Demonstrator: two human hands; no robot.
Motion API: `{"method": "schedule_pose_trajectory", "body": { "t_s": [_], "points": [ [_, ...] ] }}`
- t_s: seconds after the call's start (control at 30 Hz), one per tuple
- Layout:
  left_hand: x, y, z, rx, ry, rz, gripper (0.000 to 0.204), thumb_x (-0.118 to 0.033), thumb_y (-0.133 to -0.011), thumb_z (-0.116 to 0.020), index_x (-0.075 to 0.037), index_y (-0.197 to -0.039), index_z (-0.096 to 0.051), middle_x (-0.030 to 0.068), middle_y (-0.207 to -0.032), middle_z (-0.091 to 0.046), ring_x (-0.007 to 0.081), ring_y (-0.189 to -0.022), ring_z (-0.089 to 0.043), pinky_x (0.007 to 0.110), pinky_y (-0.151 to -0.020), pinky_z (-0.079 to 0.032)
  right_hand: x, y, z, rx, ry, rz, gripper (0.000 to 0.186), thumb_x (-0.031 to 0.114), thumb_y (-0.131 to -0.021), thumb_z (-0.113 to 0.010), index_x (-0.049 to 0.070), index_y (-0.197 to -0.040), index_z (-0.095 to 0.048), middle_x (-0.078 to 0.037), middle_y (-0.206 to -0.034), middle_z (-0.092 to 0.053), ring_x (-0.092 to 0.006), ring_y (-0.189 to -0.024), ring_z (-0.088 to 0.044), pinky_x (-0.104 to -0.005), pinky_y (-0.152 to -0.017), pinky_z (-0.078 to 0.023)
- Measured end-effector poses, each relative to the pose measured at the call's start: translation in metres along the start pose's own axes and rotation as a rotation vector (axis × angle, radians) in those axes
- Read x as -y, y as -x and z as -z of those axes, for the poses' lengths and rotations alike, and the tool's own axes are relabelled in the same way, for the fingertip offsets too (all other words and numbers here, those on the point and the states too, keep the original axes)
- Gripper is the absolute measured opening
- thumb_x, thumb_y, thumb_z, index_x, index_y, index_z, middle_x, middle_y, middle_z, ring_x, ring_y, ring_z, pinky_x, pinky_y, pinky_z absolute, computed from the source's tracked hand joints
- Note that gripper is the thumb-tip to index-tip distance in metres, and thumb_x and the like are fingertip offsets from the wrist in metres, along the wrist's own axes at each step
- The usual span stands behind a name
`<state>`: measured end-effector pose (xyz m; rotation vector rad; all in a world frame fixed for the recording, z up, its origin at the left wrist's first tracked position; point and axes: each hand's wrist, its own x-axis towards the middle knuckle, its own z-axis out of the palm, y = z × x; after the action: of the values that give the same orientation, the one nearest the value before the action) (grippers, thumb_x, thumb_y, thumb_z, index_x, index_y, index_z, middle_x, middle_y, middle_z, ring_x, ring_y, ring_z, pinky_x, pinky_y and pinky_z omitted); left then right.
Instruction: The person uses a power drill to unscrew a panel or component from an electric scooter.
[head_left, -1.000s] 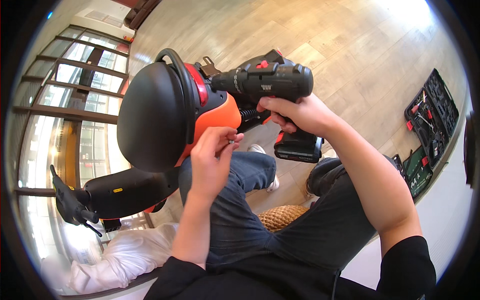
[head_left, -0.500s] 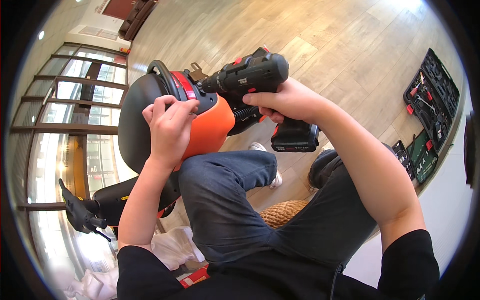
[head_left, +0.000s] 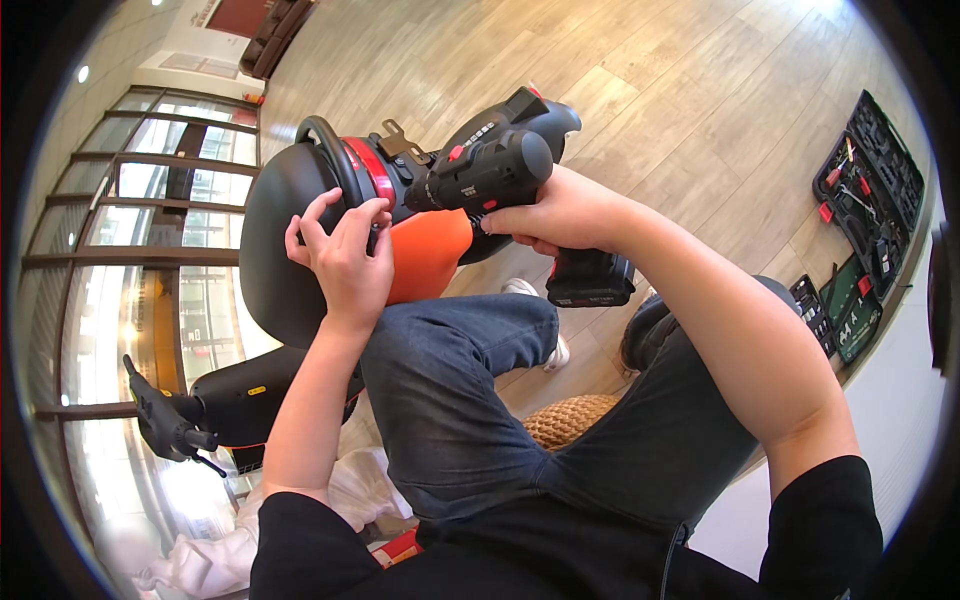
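Right grip (head_left: 566,212) partly hides drill (head_left: 490,175); contents of left grip (head_left: 348,248) unclear.

My right hand (head_left: 570,212) gripping a black cordless drill (head_left: 490,172), my left hand (head_left: 348,255) beside the red tail light (head_left: 367,162) of an orange-and-black scooter (head_left: 428,252), open tool case (head_left: 893,150) on wood floor (head_left: 690,120).

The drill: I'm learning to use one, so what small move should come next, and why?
Probably ease the left hand slightly clear: its fingertips, beside the red light, appear close to the front end of the drill held in the right hand.
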<state>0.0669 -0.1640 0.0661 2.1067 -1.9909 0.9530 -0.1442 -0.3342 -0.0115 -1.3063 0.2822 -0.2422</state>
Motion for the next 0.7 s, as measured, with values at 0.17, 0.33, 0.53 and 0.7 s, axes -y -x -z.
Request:
{"method": "schedule_pose_trajectory", "body": {
  "t_s": [0.17, 0.33, 0.53, 0.7],
  "points": [
    [0.002, 0.007, -0.017, -0.121, -0.089, -0.042, 0.045, -0.004, -0.077, -0.079, -0.021, -0.117, -0.072, -0.0107, -0.090, -0.072, 0.0195, -0.114, -0.054, 0.043, -0.103, -0.024, -0.002, -0.001, -0.006, 0.056, -0.091, -0.058, 0.023, 0.017, -0.090, -0.074, 0.005, -0.109, -0.067, 0.000, -0.070, -0.058, -0.0071, -0.054, -0.051, -0.0257, -0.050, -0.042],
    [0.001, 0.010, -0.018, -0.090, -0.127, -0.041, 0.053, -0.008, -0.077, -0.082, -0.019, -0.127, -0.070, -0.0126, -0.085, -0.068, 0.0165, -0.096, -0.050, 0.038, -0.093, -0.027, -0.005, 0.000, -0.010, 0.050, -0.151, -0.132, 0.021, 0.017, -0.090, -0.073, 0.006, -0.106, -0.066, 0.000, -0.071, -0.058, -0.0066, -0.054, -0.051, -0.0243, -0.050, -0.042],
    [-0.001, 0.009, -0.017, -0.051, -0.075, -0.003, 0.062, -0.008, -0.074, -0.085, -0.016, -0.133, -0.067, -0.0134, -0.084, -0.065, 0.0157, -0.093, -0.049, 0.035, -0.091, -0.028, 0.004, 0.002, -0.009, 0.025, -0.172, -0.145, 0.022, 0.018, -0.090, -0.072, 0.005, -0.106, -0.066, 0.000, -0.072, -0.057, -0.0065, -0.054, -0.051, -0.0241, -0.051, -0.042],
    [-0.015, 0.018, -0.006, -0.183, 0.065, -0.116, 0.064, -0.004, -0.076, -0.086, -0.007, -0.136, -0.063, -0.0073, -0.087, -0.069, 0.0175, -0.092, -0.058, 0.035, -0.090, -0.036, 0.003, 0.002, -0.005, 0.032, -0.163, -0.133, 0.022, 0.019, -0.090, -0.073, 0.005, -0.106, -0.066, -0.001, -0.072, -0.058, -0.0065, -0.056, -0.051, -0.0238, -0.051, -0.042]
  ]
}}
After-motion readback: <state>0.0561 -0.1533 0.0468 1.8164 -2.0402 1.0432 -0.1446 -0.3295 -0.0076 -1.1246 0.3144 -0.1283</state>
